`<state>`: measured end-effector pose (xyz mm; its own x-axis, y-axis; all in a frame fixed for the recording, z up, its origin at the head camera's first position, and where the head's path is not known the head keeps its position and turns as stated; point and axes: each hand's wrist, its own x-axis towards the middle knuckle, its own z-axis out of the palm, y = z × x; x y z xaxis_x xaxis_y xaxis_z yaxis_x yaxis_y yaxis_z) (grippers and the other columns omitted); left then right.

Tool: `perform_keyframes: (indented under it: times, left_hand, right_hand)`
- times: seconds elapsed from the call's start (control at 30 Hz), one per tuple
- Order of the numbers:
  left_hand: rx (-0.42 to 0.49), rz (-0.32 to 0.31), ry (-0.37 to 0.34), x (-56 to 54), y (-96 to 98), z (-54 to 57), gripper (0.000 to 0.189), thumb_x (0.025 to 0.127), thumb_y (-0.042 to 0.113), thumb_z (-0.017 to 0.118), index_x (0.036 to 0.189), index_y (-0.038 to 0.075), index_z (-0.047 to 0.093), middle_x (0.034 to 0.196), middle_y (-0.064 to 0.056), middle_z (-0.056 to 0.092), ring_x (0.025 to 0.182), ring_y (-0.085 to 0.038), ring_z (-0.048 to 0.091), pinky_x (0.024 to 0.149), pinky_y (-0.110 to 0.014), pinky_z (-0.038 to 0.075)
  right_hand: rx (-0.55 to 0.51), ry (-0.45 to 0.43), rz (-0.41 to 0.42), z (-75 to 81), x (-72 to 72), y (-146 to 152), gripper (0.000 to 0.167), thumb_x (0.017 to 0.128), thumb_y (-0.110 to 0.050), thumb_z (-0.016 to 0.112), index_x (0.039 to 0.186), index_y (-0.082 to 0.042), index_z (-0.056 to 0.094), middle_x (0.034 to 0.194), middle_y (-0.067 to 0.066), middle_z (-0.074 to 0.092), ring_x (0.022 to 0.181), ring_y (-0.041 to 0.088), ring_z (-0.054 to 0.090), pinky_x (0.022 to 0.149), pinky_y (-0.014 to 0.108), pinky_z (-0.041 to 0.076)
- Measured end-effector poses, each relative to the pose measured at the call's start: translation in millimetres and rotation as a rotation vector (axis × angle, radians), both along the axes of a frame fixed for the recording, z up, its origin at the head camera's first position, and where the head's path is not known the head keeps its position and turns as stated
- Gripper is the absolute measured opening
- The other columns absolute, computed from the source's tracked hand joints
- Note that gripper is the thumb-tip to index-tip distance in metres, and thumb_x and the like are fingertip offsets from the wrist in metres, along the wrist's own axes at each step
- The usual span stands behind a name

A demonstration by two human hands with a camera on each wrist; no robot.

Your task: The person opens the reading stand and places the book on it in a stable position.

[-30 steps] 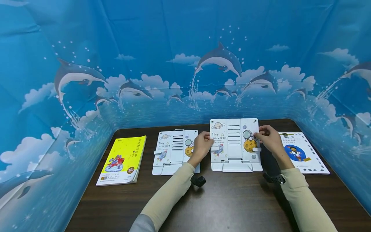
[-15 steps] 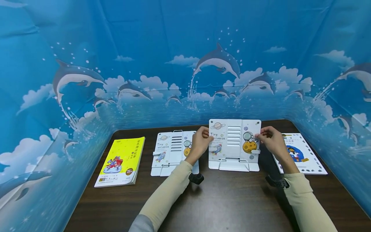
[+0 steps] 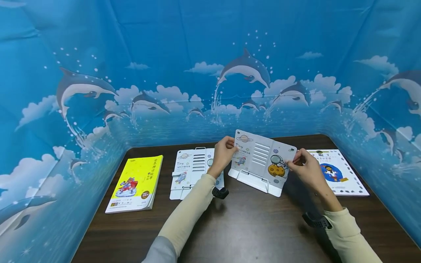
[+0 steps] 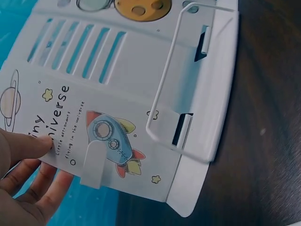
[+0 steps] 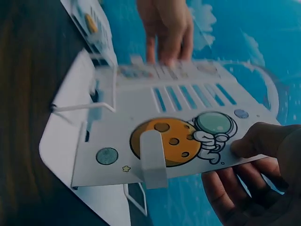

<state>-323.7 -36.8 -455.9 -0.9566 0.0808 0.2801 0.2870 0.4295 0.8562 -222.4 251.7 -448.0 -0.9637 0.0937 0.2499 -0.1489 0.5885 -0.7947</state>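
Both hands hold a white book stand point(image 3: 260, 160) printed with "Tiny universe", a planet, a rocket and an astronaut on a yellow moon. My left hand point(image 3: 224, 153) pinches its left edge, thumb in front by the lettering and fingers behind, as the left wrist view shows. On the opposite edge my right hand point(image 3: 307, 170) pinches beside the astronaut, thumb on the printed face. In the head view the stand is tilted, its right side lower. A wire page holder point(image 4: 164, 80) and a folded bottom ledge point(image 4: 221, 89) show in the left wrist view.
A second matching stand point(image 3: 184, 171) lies left of the held one, partly hidden by the left forearm. Further left is a thick yellow book point(image 3: 136, 182). A white book with a blue circle point(image 3: 345, 175) lies at right. A dolphin-print curtain point(image 3: 210, 91) surrounds the dark wooden table point(image 3: 250, 226).
The held stand stood nearly level in the earlier frames and is now turned clockwise, left side raised and right side lowered. Both hands keep their hold on its edges.
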Motion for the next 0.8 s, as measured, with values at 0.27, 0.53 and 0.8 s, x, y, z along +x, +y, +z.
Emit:
perform_keyframes:
  times: [0.27, 0.53, 0.8]
  left_hand:
    - [0.009, -0.012, -0.037, -15.3, -7.3, 1.8, 0.028, 0.096, 0.006, 0.078, 0.124, 0.006, 0.071, 0.112, -0.013, 0.073, 0.103, -0.027, 0.073, 0.087, -0.039, 0.062]
    - [0.036, -0.078, -0.08, -29.5, -13.2, 6.0, 0.032, 0.1, 0.0, 0.07, 0.132, 0.004, 0.067, 0.123, -0.016, 0.071, 0.117, -0.031, 0.072, 0.094, -0.04, 0.063]
    - [0.047, -0.085, -0.054, -37.3, -9.9, 9.1, 0.031, 0.104, -0.006, 0.059, 0.133, 0.004, 0.068, 0.126, -0.014, 0.072, 0.119, -0.03, 0.072, 0.097, -0.038, 0.062]
  right_hand:
    - [0.037, 0.16, 0.048, -3.2, 21.3, -39, 0.025, 0.087, 0.007, 0.077, 0.09, -0.003, 0.055, 0.089, 0.016, 0.072, 0.074, 0.007, 0.062, 0.062, 0.018, 0.053]
    - [0.084, 0.317, 0.175, -6.9, 32.4, -82, 0.03, 0.078, 0.011, 0.079, 0.087, -0.009, 0.058, 0.085, 0.005, 0.07, 0.076, 0.013, 0.07, 0.059, 0.034, 0.062]
    - [0.111, 0.347, 0.301, -6.2, 31.6, -118, 0.027, 0.08, 0.007, 0.078, 0.088, -0.012, 0.06, 0.081, -0.004, 0.064, 0.073, 0.007, 0.068, 0.063, 0.035, 0.064]
